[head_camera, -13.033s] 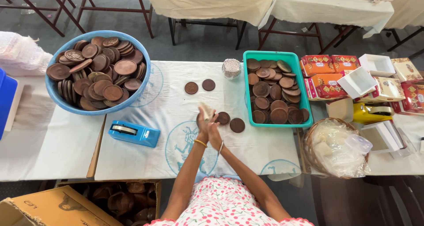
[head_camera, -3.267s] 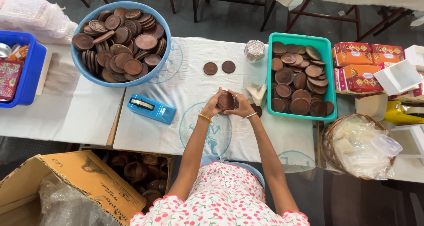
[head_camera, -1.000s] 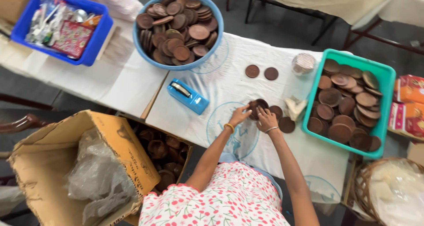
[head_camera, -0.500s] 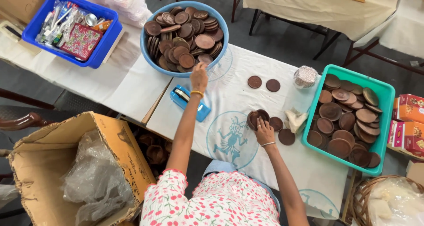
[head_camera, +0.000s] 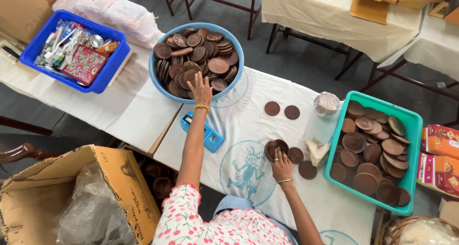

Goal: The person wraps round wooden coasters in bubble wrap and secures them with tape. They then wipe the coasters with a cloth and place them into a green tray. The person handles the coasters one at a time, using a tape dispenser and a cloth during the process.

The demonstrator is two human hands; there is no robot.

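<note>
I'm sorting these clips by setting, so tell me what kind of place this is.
Probably a small craft packing or sorting workspace: a blue bowl and a teal tray full of brown clay discs, cloth-covered folding tables, and an open cardboard box.

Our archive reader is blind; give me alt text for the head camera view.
A person's left hand reaches into a blue bowl of brown discs, while the right hand rests on a small brown dish on the white table. A teal tray of discs sits to the right.
</note>
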